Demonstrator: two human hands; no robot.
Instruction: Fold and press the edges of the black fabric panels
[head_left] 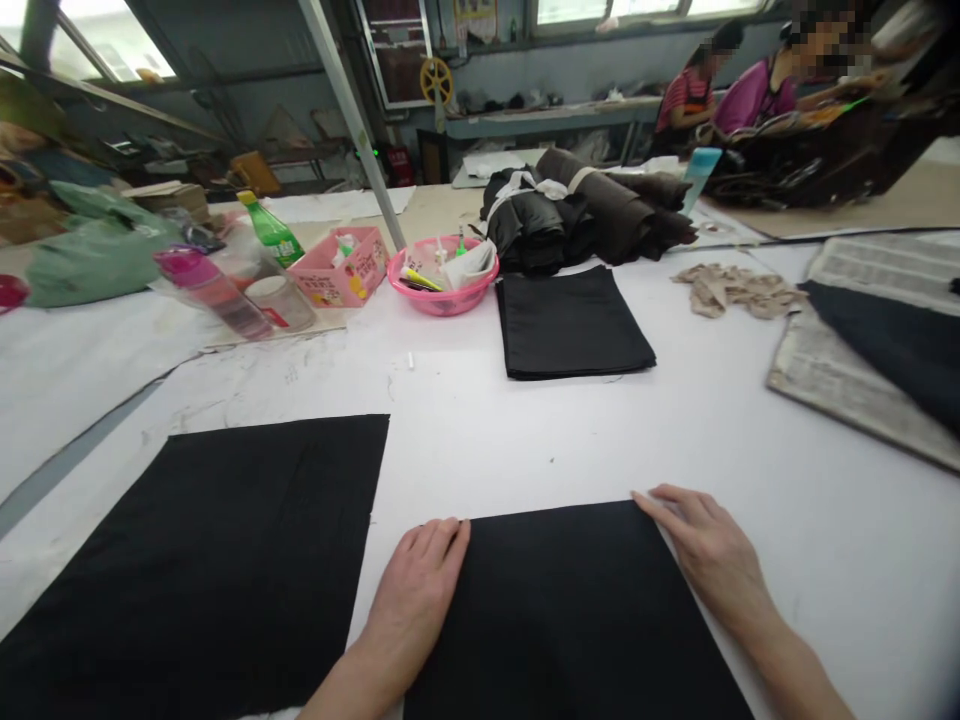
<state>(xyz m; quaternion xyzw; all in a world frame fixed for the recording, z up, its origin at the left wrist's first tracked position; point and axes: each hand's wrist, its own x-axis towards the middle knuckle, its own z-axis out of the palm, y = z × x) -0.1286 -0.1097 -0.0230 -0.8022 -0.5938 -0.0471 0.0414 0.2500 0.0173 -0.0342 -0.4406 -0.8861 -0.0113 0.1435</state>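
Observation:
A square black cloth piece [555, 610] lies flat on the white-covered table in front of me. My left hand [424, 575] is closed at its far left corner, fingers together on the edge. At the far right corner is my right hand [709, 550], one fingertip touching the cloth and the other fingers stretched out just past the edge. To the left lies a larger black cloth sheet [225, 560], apart from the piece between my hands. Farther back sits a neat stack of black cloth pieces [574, 325].
Behind are a pink basket [442, 300], a pink box [341, 270], a green bottle [274, 232], a jar [281, 303] and rolled dark fabric [592, 205]. On the right lie a beige cloth strip [739, 290] and a newspaper-covered board [832, 370]. Two people [757, 90] sit beyond.

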